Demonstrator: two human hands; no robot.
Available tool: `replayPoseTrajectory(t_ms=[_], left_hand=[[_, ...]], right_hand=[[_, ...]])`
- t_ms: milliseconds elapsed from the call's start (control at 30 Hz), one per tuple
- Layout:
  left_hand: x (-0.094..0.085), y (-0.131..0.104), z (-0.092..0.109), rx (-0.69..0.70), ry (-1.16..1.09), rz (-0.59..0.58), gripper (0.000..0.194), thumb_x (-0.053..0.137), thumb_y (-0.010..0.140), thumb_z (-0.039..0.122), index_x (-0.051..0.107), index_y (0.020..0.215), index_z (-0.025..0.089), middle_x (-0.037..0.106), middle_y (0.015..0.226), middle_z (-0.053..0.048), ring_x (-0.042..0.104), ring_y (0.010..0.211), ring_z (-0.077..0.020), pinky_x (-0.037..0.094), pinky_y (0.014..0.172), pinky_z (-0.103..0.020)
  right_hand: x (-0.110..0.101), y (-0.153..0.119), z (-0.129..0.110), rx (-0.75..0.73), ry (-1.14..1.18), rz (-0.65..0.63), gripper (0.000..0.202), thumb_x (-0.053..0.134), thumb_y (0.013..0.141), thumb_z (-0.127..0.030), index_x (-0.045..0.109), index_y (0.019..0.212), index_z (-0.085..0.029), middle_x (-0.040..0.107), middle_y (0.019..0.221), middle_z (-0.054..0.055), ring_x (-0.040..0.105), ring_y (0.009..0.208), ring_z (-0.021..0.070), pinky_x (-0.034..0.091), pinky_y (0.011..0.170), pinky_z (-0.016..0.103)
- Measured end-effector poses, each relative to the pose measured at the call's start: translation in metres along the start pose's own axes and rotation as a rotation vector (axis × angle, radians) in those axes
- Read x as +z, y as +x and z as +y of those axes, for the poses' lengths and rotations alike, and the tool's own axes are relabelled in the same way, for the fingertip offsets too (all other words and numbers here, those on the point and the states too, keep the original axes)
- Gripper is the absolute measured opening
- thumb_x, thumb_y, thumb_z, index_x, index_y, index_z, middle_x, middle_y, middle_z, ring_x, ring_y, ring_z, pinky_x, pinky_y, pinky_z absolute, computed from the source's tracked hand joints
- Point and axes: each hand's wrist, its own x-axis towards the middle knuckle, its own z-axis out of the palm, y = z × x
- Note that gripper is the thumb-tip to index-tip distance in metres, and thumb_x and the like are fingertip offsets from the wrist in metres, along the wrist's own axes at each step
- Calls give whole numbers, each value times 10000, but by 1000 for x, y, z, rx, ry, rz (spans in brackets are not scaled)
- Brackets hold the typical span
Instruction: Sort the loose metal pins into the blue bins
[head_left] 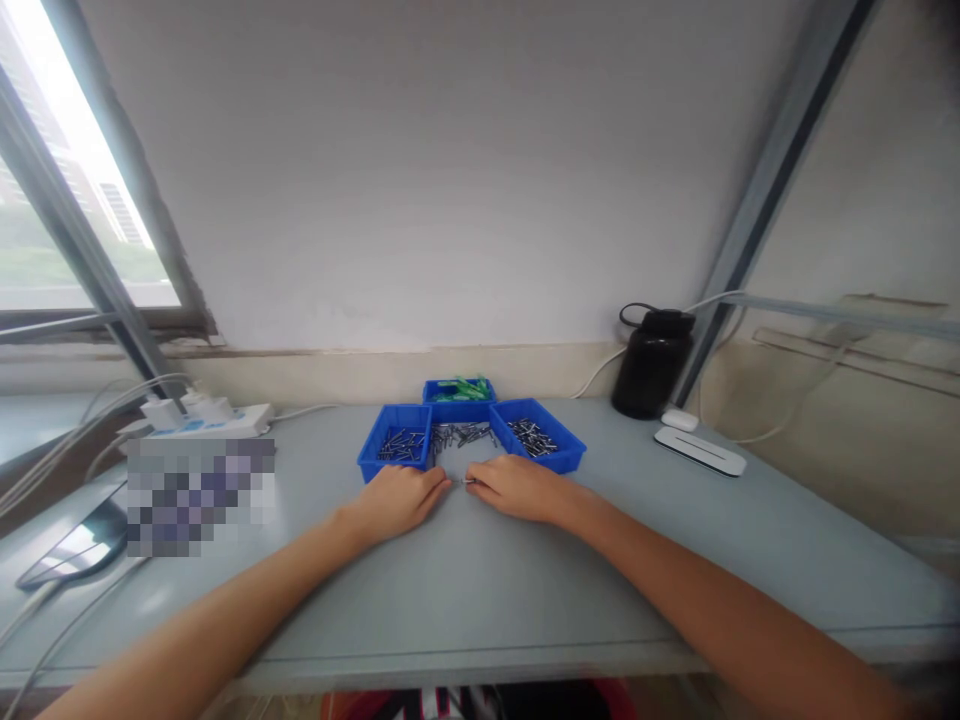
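Two blue bins with small metal parts, one on the left [369, 452] and one on the right [561, 463], flank a loose pile of dark metal pieces [466, 434] on the table. Behind the pile, a smaller blue bin [459, 410] holds green pieces [466, 388]. My left hand [401, 498] is in front of the left bin, fingertips pinched on something too small to make out. Across a narrow gap, my right hand [517, 487] is in front of the right bin, fingers closed on a small metal piece [469, 481].
A black bottle [652, 365], a small white case [679, 419] and a flat white device [700, 452] stand at the right. On the left are a power strip [225, 422] with plugs and cables, a dark glossy device [82, 540] and a pixelated patch.
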Motion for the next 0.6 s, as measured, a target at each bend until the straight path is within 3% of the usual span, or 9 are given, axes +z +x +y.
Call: replayPoseTrajectory(t_ms=[233,433,600], left_hand=[[-2,-1,0,13,-33,2,374,284,997,383,596,931,189,678,733,-64,662,657,-208,444,595,-269],[2,0,-2,20,-36,9,417,241,1005,374,605,935,182,662,685,-56,649,615,-191,442,590,-263],[-2,-1,0,14,-44,-13,437,233,1006,405,609,945,191,679,730,-69,658,658,-217,449,604,-283]], right_hand=[[0,0,-1,-27,-23,-5,358,300,1008,-304,614,932,-149,698,874,105,648,792,199,421,696,293],[-3,-2,-3,53,23,12,309,417,968,-373,541,1175,-180,695,834,72,649,773,222,401,627,286],[0,-1,-3,-38,-59,12,324,341,996,-324,617,945,-163,704,865,91,638,757,198,409,655,293]])
